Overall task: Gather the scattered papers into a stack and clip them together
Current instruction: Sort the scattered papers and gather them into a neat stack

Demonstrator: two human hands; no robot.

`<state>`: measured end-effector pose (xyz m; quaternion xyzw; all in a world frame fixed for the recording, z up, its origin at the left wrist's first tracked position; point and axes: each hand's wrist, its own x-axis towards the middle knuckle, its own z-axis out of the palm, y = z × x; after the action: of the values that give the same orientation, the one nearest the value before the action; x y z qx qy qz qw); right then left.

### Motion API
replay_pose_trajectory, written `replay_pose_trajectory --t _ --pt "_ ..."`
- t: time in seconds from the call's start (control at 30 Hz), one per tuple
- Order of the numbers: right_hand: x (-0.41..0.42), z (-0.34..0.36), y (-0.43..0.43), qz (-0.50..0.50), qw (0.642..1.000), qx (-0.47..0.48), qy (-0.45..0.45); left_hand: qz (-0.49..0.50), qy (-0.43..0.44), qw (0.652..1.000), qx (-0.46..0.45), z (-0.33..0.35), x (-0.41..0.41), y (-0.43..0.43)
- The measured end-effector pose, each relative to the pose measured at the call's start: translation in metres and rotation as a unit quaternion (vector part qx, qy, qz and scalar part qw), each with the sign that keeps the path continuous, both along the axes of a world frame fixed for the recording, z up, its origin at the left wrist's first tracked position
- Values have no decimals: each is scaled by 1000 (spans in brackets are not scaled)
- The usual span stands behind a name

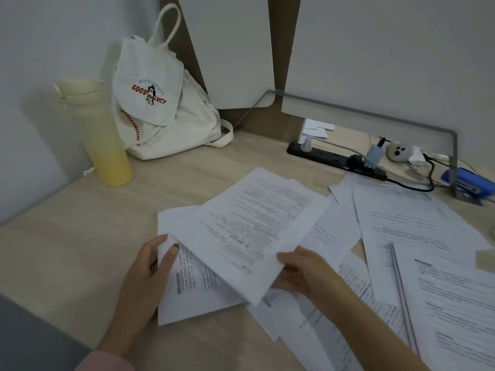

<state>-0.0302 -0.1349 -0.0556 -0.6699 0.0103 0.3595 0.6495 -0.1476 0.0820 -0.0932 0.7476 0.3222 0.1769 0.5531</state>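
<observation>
Left hand (pixel 150 266) is gripping the lower sheet (pixel 192 290); right hand (pixel 302 274) is pinching the top sheets (pixel 249 223); loose papers (pixel 417 231) are lying to its right.

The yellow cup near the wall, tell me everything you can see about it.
The yellow cup is a tall tumbler, narrowing downward, pale cream at the top and shading to deeper yellow at the base. It looks like matte plastic, with a pale lid on and a small tab at the lid's left edge. It stands upright on the wooden desk, far left by the wall, with the white cloth bag close on its right; contact is unclear.
</observation>
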Motion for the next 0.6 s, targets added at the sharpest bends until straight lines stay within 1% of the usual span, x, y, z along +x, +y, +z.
replay_pose_trajectory --t 0.1,0.17,0.2,0.23,0.27,0.3,0.37,0.4,0.47,0.5,0.53,0.6 --pt "-18 -3 13 104 994 7 29 8 6 1000 -11 -1 4 -2" --pt "-23 0 15 214 977 -20 14 5 13 1000 -8 -4 6 -1" --pt "-23 2 13 258 966 -34 3 -2 12 1000 -9 -5 6 -1" --pt "-21 6 11 280 959 -47 -10 -7 12 1000 -8 -6 6 -1" --pt "-18 10 9 280 958 -61 -30 -9 11 1000 -5 -7 6 0" --pt "-13 15 5 259 961 -74 -58 -11 7 1000 -4 -8 6 0" --pt "1 17 -6 170 966 -123 -149 -9 -1 1000 -5 -7 6 0" --pt "9 16 -14 114 958 -161 -210 -3 -5 1000 -3 -6 6 -1" --pt "29 9 -31 28 915 -252 -312 12 -21 1000 8 -3 6 -1" --pt "37 5 -39 11 892 -298 -340 19 -33 999 13 -4 6 1" --pt "43 1 -46 8 873 -338 -351 25 -45 999 14 -5 5 3" --pt "50 -8 -55 26 853 -394 -340 41 -67 997 7 -6 4 9"
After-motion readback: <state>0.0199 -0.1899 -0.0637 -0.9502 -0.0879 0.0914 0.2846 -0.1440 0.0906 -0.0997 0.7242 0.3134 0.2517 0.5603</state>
